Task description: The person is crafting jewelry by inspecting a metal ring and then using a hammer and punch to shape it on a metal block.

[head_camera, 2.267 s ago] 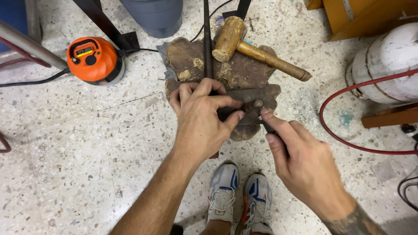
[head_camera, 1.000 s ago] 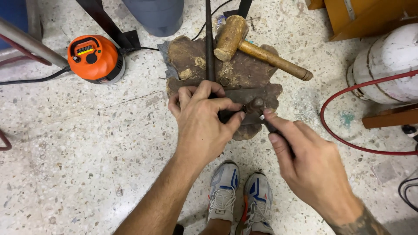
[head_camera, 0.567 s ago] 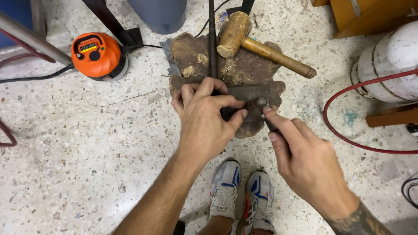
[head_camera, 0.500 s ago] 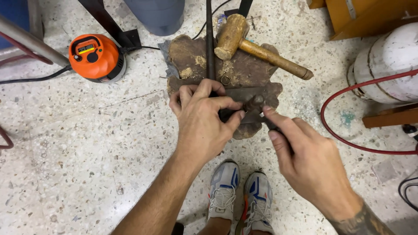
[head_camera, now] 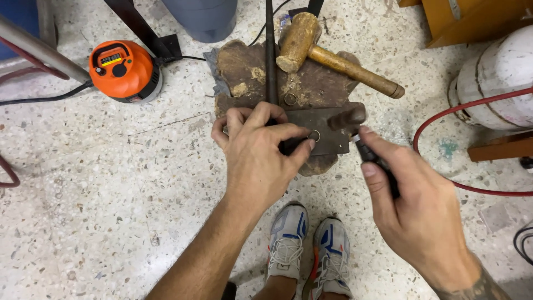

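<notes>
Two hands work over a worn wooden block on the speckled floor. Right of the block stands a white gas cylinder; left of it sits an orange round tool. A wooden mallet lies across the block's far edge. On the block's near edge rests a dark metal plate. The left hand presses on that plate, fingertips pinched beside a small metal ring. The right hand is wrapped tight around a small hammer, its head over the plate.
</notes>
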